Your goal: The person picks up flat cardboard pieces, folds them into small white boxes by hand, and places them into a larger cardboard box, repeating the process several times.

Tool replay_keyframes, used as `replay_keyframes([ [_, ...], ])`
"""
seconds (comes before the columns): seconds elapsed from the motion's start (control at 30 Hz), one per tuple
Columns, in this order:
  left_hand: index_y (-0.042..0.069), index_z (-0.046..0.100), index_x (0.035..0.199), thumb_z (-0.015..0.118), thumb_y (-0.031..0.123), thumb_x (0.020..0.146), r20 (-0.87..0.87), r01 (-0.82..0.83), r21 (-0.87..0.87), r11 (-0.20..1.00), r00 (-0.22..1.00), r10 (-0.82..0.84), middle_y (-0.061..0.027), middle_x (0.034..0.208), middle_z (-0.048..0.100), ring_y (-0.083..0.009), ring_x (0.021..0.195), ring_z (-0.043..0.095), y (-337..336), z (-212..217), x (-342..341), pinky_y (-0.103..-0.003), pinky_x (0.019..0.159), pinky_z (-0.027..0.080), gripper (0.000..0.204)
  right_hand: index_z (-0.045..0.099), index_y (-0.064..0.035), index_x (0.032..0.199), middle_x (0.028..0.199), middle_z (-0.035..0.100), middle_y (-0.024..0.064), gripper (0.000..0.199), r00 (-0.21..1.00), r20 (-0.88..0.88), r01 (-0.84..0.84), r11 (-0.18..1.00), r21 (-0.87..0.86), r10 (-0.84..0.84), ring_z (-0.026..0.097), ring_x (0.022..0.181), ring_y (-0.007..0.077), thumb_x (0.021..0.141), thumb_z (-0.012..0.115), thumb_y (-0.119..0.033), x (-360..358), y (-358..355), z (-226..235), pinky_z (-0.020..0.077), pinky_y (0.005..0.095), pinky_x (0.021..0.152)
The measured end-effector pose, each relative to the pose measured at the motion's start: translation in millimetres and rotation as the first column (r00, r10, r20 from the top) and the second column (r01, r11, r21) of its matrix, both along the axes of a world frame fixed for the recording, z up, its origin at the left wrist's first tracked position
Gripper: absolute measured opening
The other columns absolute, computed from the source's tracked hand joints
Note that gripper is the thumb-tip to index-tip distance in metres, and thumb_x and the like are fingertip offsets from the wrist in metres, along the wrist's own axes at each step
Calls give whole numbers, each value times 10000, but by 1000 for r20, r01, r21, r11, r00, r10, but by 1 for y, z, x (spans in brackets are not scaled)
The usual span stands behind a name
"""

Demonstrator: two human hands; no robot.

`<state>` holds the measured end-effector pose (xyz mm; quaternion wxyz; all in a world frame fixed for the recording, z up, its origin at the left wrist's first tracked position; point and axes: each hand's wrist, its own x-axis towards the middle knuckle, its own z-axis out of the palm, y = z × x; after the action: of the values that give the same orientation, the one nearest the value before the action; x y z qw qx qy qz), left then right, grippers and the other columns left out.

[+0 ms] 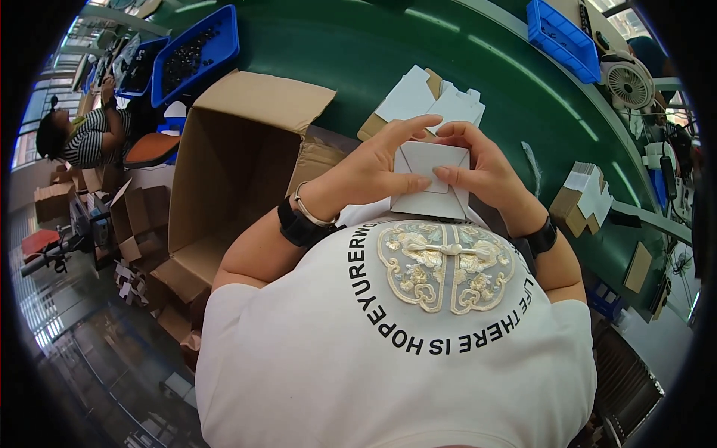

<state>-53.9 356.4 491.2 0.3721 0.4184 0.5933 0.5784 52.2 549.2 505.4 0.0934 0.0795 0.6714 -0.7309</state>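
Note:
Close to my chest, a small white carton [432, 158] is held between both hands, its folded bottom or lid flaps facing up at me. My left hand [385, 160] grips the carton from its left side, thumb pressed on the flaps. On the other side, my right hand [489, 168] wraps round it with its thumb beside the left one. Just beyond my fingertips, a stack of flat white and brown carton blanks [407, 93] lies on the green table [321, 45].
A large open cardboard box [231, 179] stands at my left. Blue trays [196, 56] of small dark parts sit at the far left; a blue basket [562, 41] and a fan [627, 81] are far right. More folded blanks [582, 200] lie right. A person [93, 134] works left.

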Motion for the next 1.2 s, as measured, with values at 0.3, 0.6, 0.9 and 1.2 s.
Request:
replay_keyframes([
  [0.3,91,414,1357,690,137,807,-202,-43,-210,977,979,0,-118,1307,437,-236,1184,443,2,-2,-2,-327,977,390,617,556,8,1151,1082,610,100,411,947,186,-322,788,524,263,576,963,163,792,693,-139,-23,-5,25,463,280,829],
  [0.6,-5,373,1357,542,362,924,233,113,-352,929,972,-30,-184,1307,450,-266,1218,421,-67,-43,10,-370,1026,326,592,537,-15,1217,1157,590,128,439,934,-107,-255,846,469,341,570,1039,209,821,662,-157,1,24,20,452,313,866],
  [0.9,-2,462,1281,552,199,930,732,-403,63,913,641,232,-94,1267,520,-193,1156,496,-53,-35,62,-332,998,374,414,485,-38,1303,1286,518,161,527,773,-449,-141,811,568,448,540,1119,267,830,660,-191,-2,27,1,430,357,942],
  [1.2,34,488,1249,482,213,921,640,-915,95,392,358,680,-132,1303,494,-293,1207,445,-227,48,-8,-471,1021,338,373,540,-32,1219,1201,559,149,412,892,-312,-209,910,357,327,563,1060,259,828,650,-98,11,44,-42,456,331,905],
])
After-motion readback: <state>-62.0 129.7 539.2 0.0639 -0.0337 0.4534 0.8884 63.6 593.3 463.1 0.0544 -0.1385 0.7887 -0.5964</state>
